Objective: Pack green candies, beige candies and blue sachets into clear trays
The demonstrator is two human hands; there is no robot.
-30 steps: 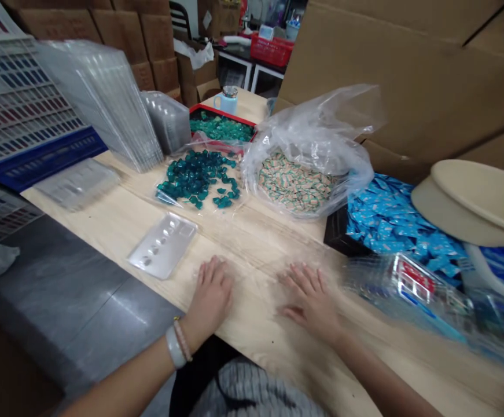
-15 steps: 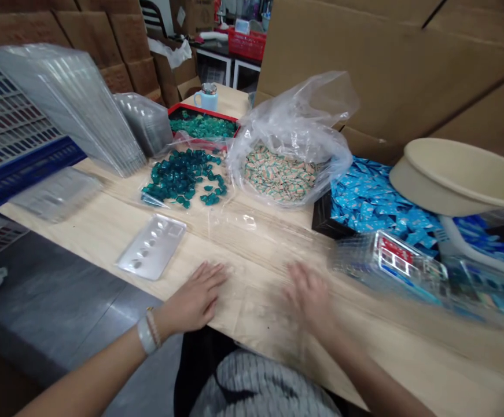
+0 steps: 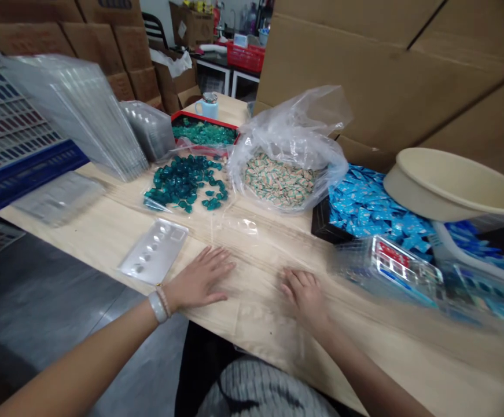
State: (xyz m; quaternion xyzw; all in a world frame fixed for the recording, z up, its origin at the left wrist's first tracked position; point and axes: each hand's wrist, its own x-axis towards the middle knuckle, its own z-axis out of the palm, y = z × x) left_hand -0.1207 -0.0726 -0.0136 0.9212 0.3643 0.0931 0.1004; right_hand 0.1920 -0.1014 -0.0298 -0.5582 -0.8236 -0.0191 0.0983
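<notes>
My left hand (image 3: 202, 279) lies flat on the wooden table with its fingers spread, holding nothing. Just left of it rests a clear plastic blister tray (image 3: 154, 250) with a row of round hollows. My right hand (image 3: 307, 296) is on the tabletop with fingers loosely bent and thumb apart; I see nothing in it. Between the hands, near the table's front edge, a faint transparent plastic piece (image 3: 269, 333) lies flat, its outline hard to make out. Ahead of my left hand is a plastic bag with loose teal gem-like pieces (image 3: 182, 176).
Farther back stand a bag of small patterned packets (image 3: 280, 179), a red-rimmed tray (image 3: 238, 128) of green pieces and stacked clear trays (image 3: 78, 110). Blue sachets (image 3: 373, 202), a cream basin (image 3: 455, 179) and filled clear packs (image 3: 390, 272) are at right.
My left hand has shifted slightly forward and spread its fingers wider. My right hand, blurred before, has slowed, with its fingers more bent. The whole view has tilted up slightly.
</notes>
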